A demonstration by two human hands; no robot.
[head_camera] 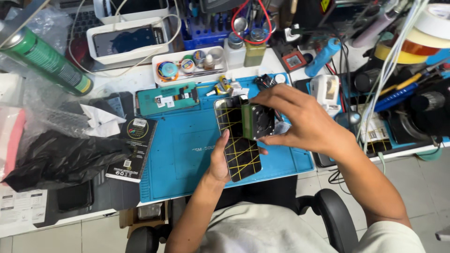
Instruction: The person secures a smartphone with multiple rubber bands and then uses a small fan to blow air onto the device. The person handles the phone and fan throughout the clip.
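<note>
Gripping black phone (239,145) with yellow lines, left hand (219,161); right hand (300,122) fingers clasp dark fan block (258,122).

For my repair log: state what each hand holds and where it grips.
Left hand holds the phone by its lower left edge. Right hand grips the small fan block by its sides, against the phone.

Left hand (220,161) cupped; right hand (295,119) fingers apparently pinching.

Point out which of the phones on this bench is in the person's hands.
The phone with yellow criss-cross lines on its black back, held over the blue mat. The phone in the white tray lies untouched at the bench's rear.
</note>
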